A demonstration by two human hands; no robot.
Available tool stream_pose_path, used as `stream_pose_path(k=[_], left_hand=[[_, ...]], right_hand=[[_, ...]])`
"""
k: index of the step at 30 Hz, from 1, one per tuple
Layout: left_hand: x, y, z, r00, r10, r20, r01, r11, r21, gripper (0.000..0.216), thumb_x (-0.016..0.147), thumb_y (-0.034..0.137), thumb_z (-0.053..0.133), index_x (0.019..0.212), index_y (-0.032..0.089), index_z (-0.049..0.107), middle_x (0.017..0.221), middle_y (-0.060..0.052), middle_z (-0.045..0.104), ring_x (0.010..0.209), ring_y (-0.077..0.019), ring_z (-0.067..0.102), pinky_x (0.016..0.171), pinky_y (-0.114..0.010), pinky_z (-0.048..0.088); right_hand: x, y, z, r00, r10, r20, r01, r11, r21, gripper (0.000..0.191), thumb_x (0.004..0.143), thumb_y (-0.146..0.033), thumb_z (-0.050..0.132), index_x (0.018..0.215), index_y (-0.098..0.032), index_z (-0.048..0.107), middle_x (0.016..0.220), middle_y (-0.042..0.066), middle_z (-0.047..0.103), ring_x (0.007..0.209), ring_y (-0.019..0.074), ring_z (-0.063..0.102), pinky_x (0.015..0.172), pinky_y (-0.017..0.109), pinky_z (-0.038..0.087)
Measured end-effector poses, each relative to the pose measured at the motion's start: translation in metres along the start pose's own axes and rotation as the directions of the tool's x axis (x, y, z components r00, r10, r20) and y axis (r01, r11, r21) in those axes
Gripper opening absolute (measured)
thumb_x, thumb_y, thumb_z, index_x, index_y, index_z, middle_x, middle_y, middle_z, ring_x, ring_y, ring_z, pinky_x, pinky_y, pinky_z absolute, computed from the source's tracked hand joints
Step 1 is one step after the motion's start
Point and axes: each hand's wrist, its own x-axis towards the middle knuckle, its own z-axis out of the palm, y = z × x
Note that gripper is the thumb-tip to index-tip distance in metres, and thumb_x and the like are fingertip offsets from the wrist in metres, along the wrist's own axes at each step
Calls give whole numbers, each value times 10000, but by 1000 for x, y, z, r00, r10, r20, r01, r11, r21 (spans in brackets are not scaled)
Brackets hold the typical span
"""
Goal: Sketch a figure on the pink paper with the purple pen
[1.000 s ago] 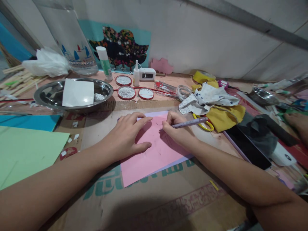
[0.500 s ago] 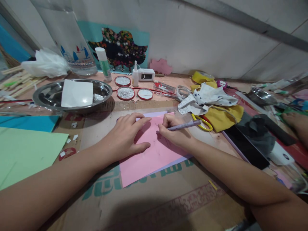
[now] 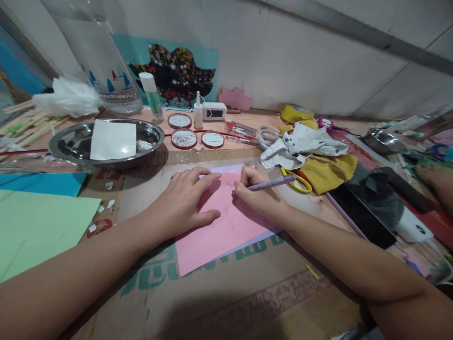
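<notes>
A sheet of pink paper lies at a slant over a lilac sheet on the cardboard. My left hand rests on the left part of the pink sheet, fingers and thumb spread. In my right hand is a slim purple pen, its tip low at the paper and its back end pointing right. Faint dark lines show on the pink surface near the tip. Just beyond my right hand, yellow scissor handles stick out from under a cloth.
Behind the paper stand a steel bowl, a glue stick, a small glue bottle and round dishes of beads. Green paper lies left. A patterned cloth and a phone lie right. Another person's hand shows far right.
The pen tip has shifted very slightly right on the pink paper. My left hand keeps its place, and the whole view has moved a little.
</notes>
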Motion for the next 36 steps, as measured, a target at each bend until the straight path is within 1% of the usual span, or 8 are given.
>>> stream_pose_path(k=[7,14,18,21,24,27,31,36], left_hand=[[1,1,-1,1000,-5,9,5,1000,3,770,823,486,757,1502,204,527,1475,-172,548,1341,-394,530,1100,-566,450],[0,0,-1,1000,0,4,0,1000,-9,785,830,499,755,1520,218,507,1479,-161,545,1351,-390,523,1125,-566,438],[0,0,-3,999,36,-8,-36,999,-6,772,843,481,755,1526,232,497,1480,-151,543,1355,-385,519,1131,-558,436],[-1,-1,-4,992,120,-47,-119,993,14,739,860,449,753,1523,250,495,1482,-144,546,1357,-374,516,1132,-548,436],[-4,-2,-4,978,191,-81,-188,981,37,751,868,439,759,1543,283,470,1500,-133,538,1339,-360,528,1117,-530,450],[-7,-1,-4,967,238,-94,-232,970,75,745,891,440,748,1560,294,454,1517,-134,529,1324,-355,538,1101,-523,456],[-7,2,-7,974,219,-47,-213,970,115,695,927,454,691,1553,250,467,1522,-158,529,1343,-361,529,1123,-538,430],[-5,1,-7,994,108,-10,-107,991,86,701,920,504,640,1524,177,500,1516,-193,537,1372,-383,516,1145,-564,410]], right_hand=[[1,1,-2,999,-25,-33,25,1000,7,249,802,-257,548,637,-265,361,591,-51,425,561,144,459,544,287,351],[-3,-2,-10,999,16,-50,-6,981,192,309,891,-336,622,691,-260,399,594,-59,464,544,146,512,552,289,434],[13,1,-40,979,-147,-139,145,989,-29,186,967,-409,627,894,-238,630,773,8,653,721,186,619,703,327,496],[30,16,-62,956,-276,-103,233,922,-310,187,962,-351,607,904,-215,721,931,77,684,925,241,645,886,386,503],[41,38,-68,970,-226,-85,169,887,-429,236,949,-360,608,1032,-205,765,1041,101,659,959,258,639,900,408,510],[42,54,-61,990,-139,-17,119,899,-422,269,924,-386,651,1087,-209,771,1072,93,647,955,253,635,894,407,508],[45,62,-53,993,-119,-10,109,942,-317,203,869,-345,688,978,-188,759,993,67,671,933,228,625,867,366,491],[44,42,-69,988,-120,-101,90,961,-260,135,832,-310,692,904,-195,683,799,7,667,726,177,583,707,305,458]])
